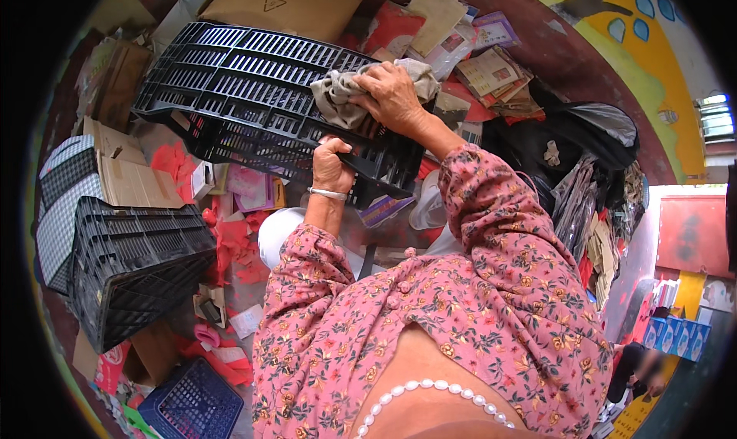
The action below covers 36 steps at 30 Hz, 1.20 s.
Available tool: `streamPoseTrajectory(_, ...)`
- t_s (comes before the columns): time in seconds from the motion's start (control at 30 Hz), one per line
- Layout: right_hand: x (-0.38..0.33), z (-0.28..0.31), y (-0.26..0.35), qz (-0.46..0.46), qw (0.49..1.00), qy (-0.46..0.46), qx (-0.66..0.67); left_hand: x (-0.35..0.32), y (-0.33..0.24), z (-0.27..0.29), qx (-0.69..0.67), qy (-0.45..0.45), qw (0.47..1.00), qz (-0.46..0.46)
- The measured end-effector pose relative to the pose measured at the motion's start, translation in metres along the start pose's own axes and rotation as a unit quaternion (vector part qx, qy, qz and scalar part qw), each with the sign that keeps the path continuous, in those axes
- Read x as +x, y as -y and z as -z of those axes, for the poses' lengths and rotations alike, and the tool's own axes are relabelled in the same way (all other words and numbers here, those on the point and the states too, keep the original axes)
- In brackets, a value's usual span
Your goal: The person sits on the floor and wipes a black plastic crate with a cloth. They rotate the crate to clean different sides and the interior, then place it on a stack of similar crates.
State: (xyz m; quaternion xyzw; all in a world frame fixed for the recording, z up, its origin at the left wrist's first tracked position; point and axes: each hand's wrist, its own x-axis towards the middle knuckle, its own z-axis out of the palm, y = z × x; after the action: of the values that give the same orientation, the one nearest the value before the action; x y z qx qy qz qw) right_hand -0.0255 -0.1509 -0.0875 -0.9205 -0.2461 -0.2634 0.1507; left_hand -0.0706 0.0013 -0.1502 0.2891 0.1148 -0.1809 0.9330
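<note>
A black slatted plastic crate (253, 93) is held up in front of me, tilted, its slatted side facing up. My left hand (332, 166) is closed around its near edge, and a pale bracelet circles that wrist. On the crate's right part my right hand (391, 97) presses a crumpled grey-beige cloth (342, 99), its fingers bent over the fabric. Part of the cloth spreads out on both sides of this hand. The crate's underside and far right corner are hidden from me.
Another black crate (138, 262) stands tilted at the left, by a flattened cardboard box (127, 162). A blue basket (192, 400) sits at the lower left. Red scraps (234, 247) litter the floor. Booklets (495, 74) and black bags (553, 143) lie to the right; a large carton (284, 5) is behind.
</note>
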Motion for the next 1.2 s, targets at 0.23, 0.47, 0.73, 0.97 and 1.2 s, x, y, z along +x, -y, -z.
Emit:
streamPoseTrajectory(0.23, -0.035, 0.051, -0.060, -0.091, 0.994, -0.056, -0.003, -0.004, -0.004, -0.012, -0.091, 0.097, 0.991, 0.018)
streamPoseTrajectory(0.47, -0.051, 0.109, -0.184, -0.368, 0.867, -0.301, 0.146, 0.000, -0.010, -0.010, -0.089, 0.130, 0.987, 0.012)
streamPoseTrajectory(0.73, -0.026, 0.032, -0.065, -0.194, 0.975, -0.103, -0.023, 0.005, -0.009, -0.005, -0.076, 0.138, 0.988, 0.002)
streamPoseTrajectory(0.97, -0.050, 0.033, -0.159, -0.260, 0.929, -0.011, -0.265, -0.004, -0.001, -0.016, -0.028, 0.135, 0.990, 0.006)
streamPoseTrajectory(1.2, -0.012, 0.104, -0.065, -0.282, 0.933, -0.211, 0.073, 0.001, -0.005, -0.007, -0.019, 0.147, 0.989, -0.008)
